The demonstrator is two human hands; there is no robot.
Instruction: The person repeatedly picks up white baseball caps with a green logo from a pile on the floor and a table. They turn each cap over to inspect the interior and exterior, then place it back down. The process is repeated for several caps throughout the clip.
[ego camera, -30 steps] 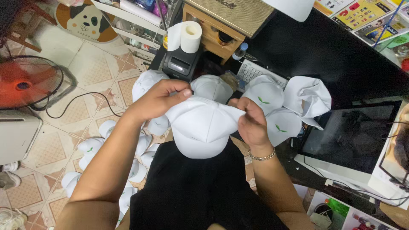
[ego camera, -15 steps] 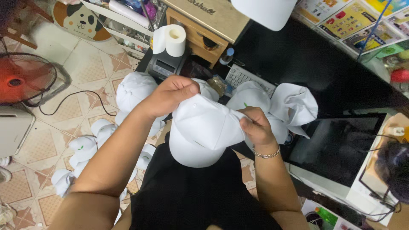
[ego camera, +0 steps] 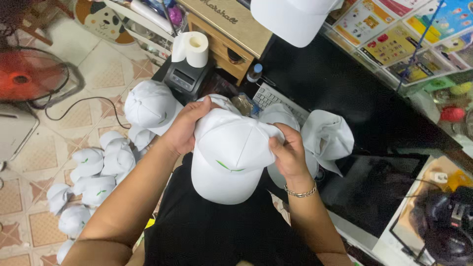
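Head view looks straight down on both hands, which grip one white cap [ego camera: 229, 155] between them, above the person's black-clothed lap. Left hand [ego camera: 183, 129] curls over the crown's far left edge, fingers pressed onto the fabric and thumb tucked beneath. Right hand [ego camera: 289, 153] pinches the crown's right side, fingertips folded over the seam, with a thin metal bracelet [ego camera: 301, 193] on the wrist. That cap faces up, its brim nearest the person's body and a small green mark stitched on the front panel.

Just beyond the cap, partly hidden by it, lie more white caps: one rounded cap [ego camera: 150, 105] to its upper left, and an inside-out cap [ego camera: 327, 135] to its right. Between these, right behind the held cap, a keyboard [ego camera: 276, 98] peeks out. Further behind the cap on the left sits a small black printer [ego camera: 183, 79] with a roll of white paper [ego camera: 193, 48] on top, beside a wooden box [ego camera: 229, 34]. Well to the left of the cap, a heap of white caps [ego camera: 91, 182] lies on the tiled floor [ego camera: 54, 123], and past it stands a red fan [ego camera: 29, 76]. To the right of the cap a dark screen [ego camera: 379, 189] lies flat.
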